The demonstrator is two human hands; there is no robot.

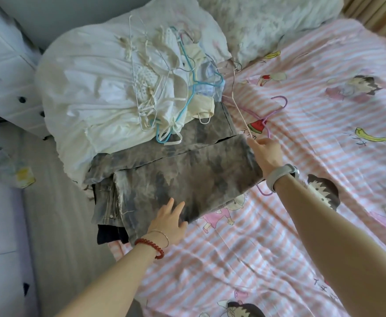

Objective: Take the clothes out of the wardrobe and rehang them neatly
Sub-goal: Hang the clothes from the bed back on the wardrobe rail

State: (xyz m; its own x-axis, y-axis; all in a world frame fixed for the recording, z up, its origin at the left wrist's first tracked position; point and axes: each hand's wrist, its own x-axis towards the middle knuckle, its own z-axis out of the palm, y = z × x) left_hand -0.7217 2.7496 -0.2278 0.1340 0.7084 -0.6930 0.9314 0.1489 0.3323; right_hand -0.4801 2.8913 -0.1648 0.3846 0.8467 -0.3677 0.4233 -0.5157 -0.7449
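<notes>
The folded grey trousers lie on the bed. The left hand rests flat on them, fingers straight; beside them, the right hand pinches a pale wire hanger.

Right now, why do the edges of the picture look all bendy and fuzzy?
Head view: the wide-angle lens curves the edges, so the pink-and-white striped cartoon bedsheet bows outward; corners are soft and blurred; even daylight, no glare; the grey tie-dye folded trousers under the left hand stay sharpest.
</notes>
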